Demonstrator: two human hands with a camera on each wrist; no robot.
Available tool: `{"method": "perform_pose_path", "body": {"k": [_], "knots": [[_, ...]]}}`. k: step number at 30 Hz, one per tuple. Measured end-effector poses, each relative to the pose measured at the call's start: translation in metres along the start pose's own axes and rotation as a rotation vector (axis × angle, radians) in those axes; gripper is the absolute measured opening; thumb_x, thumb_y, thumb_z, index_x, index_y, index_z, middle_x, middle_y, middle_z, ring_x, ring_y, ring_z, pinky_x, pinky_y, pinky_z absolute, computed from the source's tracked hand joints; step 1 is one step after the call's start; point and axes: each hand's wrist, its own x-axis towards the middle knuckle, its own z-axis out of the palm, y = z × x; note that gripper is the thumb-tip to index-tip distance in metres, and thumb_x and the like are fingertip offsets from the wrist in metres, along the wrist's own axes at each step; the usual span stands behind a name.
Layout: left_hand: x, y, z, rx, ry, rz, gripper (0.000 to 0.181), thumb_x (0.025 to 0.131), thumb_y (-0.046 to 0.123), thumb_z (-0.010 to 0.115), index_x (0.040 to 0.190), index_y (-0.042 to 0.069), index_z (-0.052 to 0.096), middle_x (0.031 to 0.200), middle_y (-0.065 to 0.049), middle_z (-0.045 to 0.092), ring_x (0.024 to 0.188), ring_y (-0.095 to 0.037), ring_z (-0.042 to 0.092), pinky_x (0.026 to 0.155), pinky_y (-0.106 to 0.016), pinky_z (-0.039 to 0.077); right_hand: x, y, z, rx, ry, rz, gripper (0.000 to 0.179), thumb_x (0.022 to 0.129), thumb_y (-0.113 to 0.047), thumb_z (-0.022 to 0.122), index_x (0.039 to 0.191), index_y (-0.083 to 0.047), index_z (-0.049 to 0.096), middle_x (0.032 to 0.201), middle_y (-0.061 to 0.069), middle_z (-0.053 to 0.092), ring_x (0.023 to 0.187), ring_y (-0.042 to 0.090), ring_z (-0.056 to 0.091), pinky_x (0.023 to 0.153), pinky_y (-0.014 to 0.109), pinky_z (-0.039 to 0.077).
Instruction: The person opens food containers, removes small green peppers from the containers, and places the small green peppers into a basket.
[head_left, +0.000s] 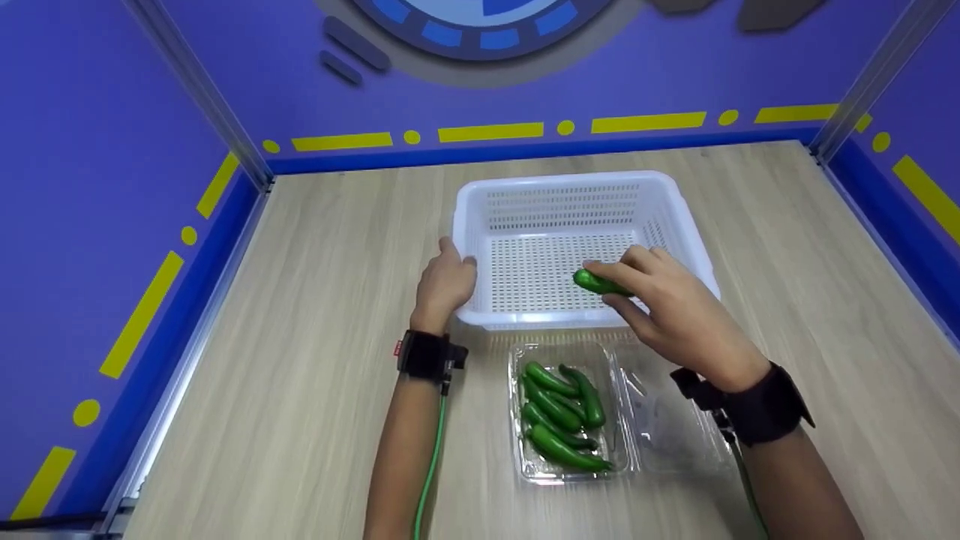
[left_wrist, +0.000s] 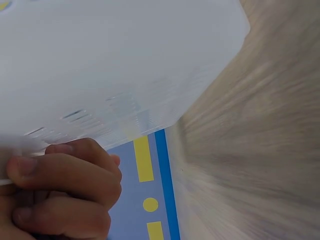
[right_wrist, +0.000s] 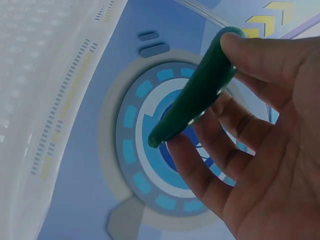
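A green chili pepper (right_wrist: 192, 95) is pinched between the thumb and fingers of my right hand (head_left: 667, 307), over the front right part of a white plastic basket (head_left: 551, 319). My left hand (head_left: 446, 281) holds the basket's left rim, and its curled fingers (left_wrist: 70, 175) show in the left wrist view. Just in front of the basket lies a clear plastic clamshell box (head_left: 517, 450). Several green chili peppers (head_left: 555, 405) lie in the box's left half. The basket's perforated bottom is visible, partly hidden by my right hand.
The box's clear lid (head_left: 667, 427) lies folded out to the right, under my right wrist. Everything stands on a wooden table (head_left: 322, 300). Blue walls (head_left: 495, 105) with yellow markings border the table at the back and both sides.
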Motion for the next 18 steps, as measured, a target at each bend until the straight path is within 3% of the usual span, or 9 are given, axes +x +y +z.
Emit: {"method": "perform_pose_path", "body": {"k": [11,18], "knots": [[0.002,-0.001,-0.001,0.021,0.036,0.037,0.058,0.103,0.029,0.042,0.152,0.001,0.03,0.115,-0.019,0.067,0.093,-0.027,0.068,0.076,-0.041,0.053,0.005,0.013,0.002,0.012,0.057,0.057,0.047,0.091,-0.003,0.074,0.134,-0.019,0.068,0.098,0.007,0.06,0.086,0.023,0.047,0.075,0.036,0.035],[0.002,-0.001,0.0,0.009,0.013,0.021,0.061,0.104,0.03,0.043,0.155,0.001,0.026,0.112,-0.017,0.066,0.092,-0.026,0.068,0.075,-0.039,0.053,0.006,0.021,0.006,0.009,0.075,0.093,0.047,0.089,-0.003,0.076,0.133,-0.02,0.069,0.098,0.007,0.06,0.082,0.022,0.044,0.073,0.035,0.031]]}}
